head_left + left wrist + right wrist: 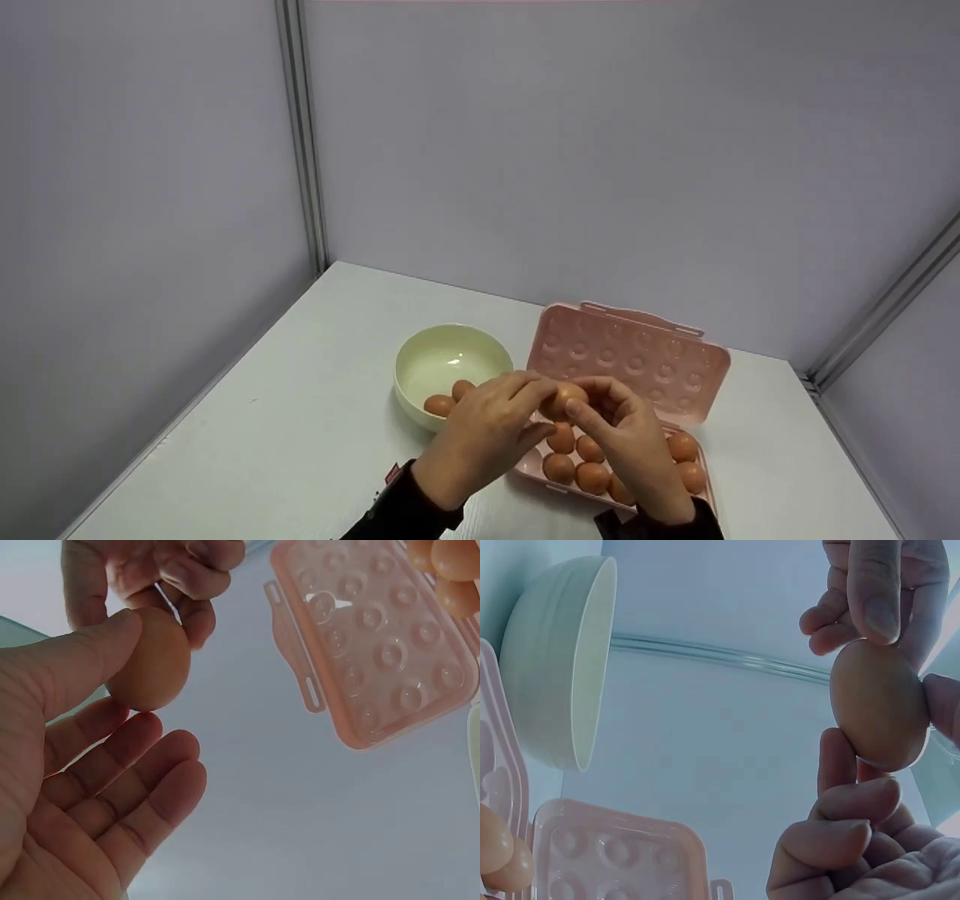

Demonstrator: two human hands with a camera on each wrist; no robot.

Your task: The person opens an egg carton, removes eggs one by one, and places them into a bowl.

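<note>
A white table (300, 420) was set in a corner of grey partition walls (600, 150). On it a pink egg box (694, 480) lay open, its dimpled lid (630, 360) folded back toward the far wall. Several brown eggs (592, 477) were seated in the cups of the box. Just to the left of the box a pale green bowl (420, 360) was placed, and two more eggs (439, 405) were seen in its near part.

Above the gap between bowl and box, over the front edge of the lid, a single brown egg (564, 399) was held in the air by both hands. The left hand (487, 435) was seen with thumb and fingertips curled against the egg; in the left wrist view the thumb was pressed on one side of the egg (150, 660) and the remaining fingers were loosely spread beneath it. The right hand (630, 442) was closed on the opposite side, its fingertips pinching the egg (879, 703) from above and below in the right wrist view. Dark sleeves (409, 514) covered both wrists.
</note>
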